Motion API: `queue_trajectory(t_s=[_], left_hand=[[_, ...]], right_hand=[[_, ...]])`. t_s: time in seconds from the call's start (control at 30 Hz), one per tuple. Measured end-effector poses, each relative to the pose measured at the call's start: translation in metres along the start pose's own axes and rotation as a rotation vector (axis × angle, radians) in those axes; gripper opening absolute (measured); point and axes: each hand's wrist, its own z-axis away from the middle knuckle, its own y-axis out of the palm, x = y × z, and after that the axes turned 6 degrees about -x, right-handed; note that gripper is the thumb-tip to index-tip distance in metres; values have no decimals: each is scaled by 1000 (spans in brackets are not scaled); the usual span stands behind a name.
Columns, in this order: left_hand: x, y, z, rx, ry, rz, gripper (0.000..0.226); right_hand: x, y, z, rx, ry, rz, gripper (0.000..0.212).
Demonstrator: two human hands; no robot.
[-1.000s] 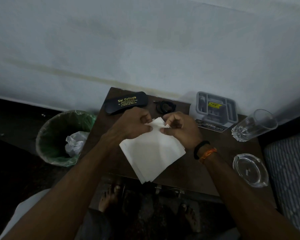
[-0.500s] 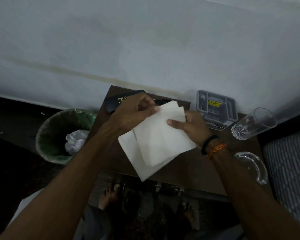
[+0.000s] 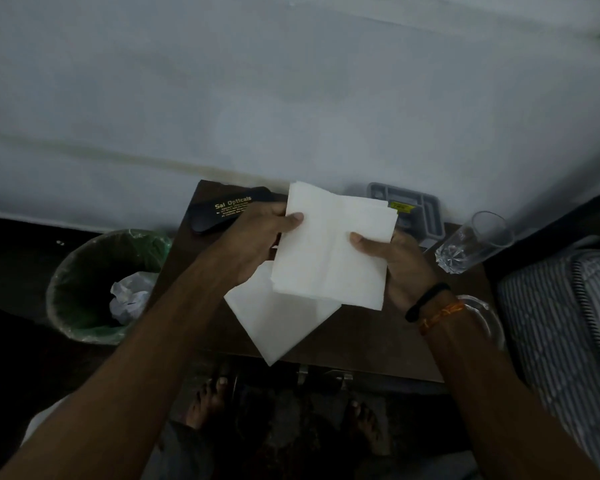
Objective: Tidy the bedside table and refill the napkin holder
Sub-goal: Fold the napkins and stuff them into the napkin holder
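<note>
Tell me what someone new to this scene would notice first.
The white napkins stand out first, bright against the dim room, held up over the table with the left hand and right hand pinching opposite edges. Next comes the green-lined bin on the floor to the left, with crumpled paper inside, and the tilted drinking glass at the right.

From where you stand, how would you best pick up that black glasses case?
Grip the glasses case across its narrow middle, coming from above. It lies flat on the table, long and slim, so fingers should span its width easily. The left hand is nearest but holds the napkin, as does the right hand.
</note>
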Motion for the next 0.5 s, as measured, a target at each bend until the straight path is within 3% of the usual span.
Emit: queue_trajectory(t_s=[0.23,0.37,0.5], left_hand=[[-6,20,17,32,88,-81,24],[-7,27,21,53,98,-53,27],[5,35,25,177,61,25,37]], right_hand=[[2,-11,31,-14,86,-80,49],[6,-12,53,-114,42,-123,46],[7,-12,65,-174,-29,-116,46]])
